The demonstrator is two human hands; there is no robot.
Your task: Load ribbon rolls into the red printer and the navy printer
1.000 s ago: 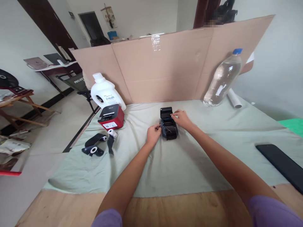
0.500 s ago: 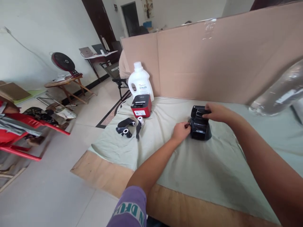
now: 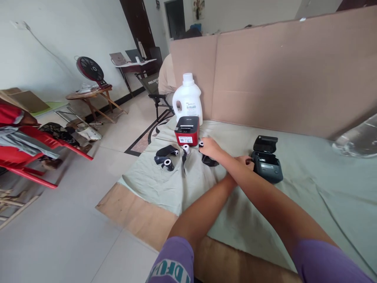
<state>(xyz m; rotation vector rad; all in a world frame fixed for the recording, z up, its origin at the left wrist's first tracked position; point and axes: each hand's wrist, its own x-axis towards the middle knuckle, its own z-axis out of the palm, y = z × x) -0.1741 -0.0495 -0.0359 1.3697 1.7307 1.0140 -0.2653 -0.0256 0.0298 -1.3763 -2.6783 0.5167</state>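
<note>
A small black printer (image 3: 266, 167) stands on the cloth at the right with its lid raised and its inside exposed. At its left side is my left hand (image 3: 244, 162), fingers closed on the printer's edge and partly hidden by my right forearm. My right arm crosses over the left one. My right hand (image 3: 209, 147) is closed around a roll of black paper (image 3: 209, 160), whose dark strip hangs below the fingers. Just left of it lie several more black paper rolls (image 3: 168, 165) with white cores, partly unwound. Behind them sits a red and black printer (image 3: 187, 131).
A white jug (image 3: 188, 98) stands behind the red printer. A cardboard panel (image 3: 265, 78) walls off the back. Clear plastic wrap (image 3: 359, 137) lies at the far right. The pale cloth (image 3: 250, 220) leaves the wooden front edge (image 3: 138, 208) bare. A person sits behind the panel.
My right hand has left the black printer and moved left across my left arm, carrying the black roll out toward the other rolls. My left hand stays at the printer. The view has shifted.
</note>
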